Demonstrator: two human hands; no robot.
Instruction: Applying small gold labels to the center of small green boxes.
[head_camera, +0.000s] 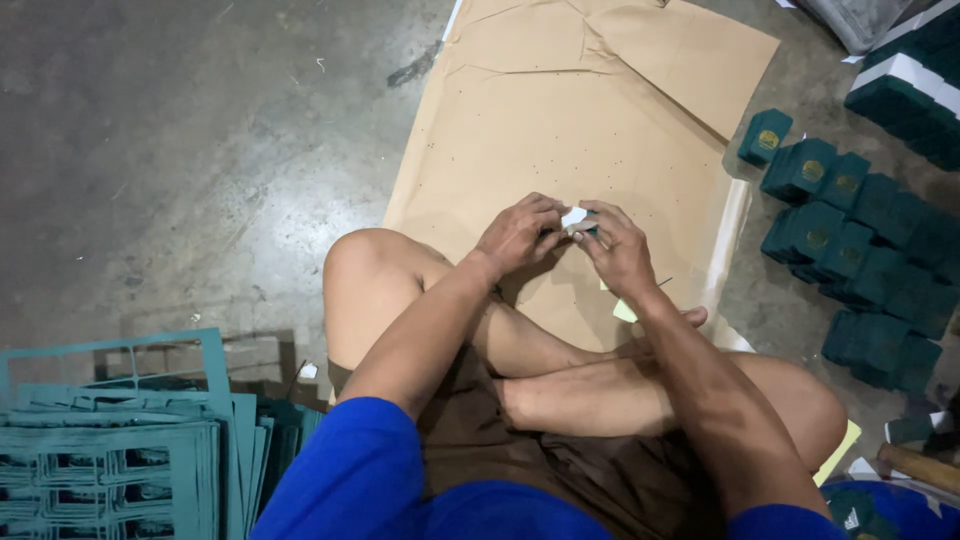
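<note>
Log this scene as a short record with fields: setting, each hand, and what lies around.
setting: person seated cross-legged on a concrete floor, brown paper sheet in front
left hand: left hand pinches a small white and green piece
right hand: right hand grips the same piece from the other side
right side: rows of small green boxes on the floor
left side: stack of punched-out green card sheets
</note>
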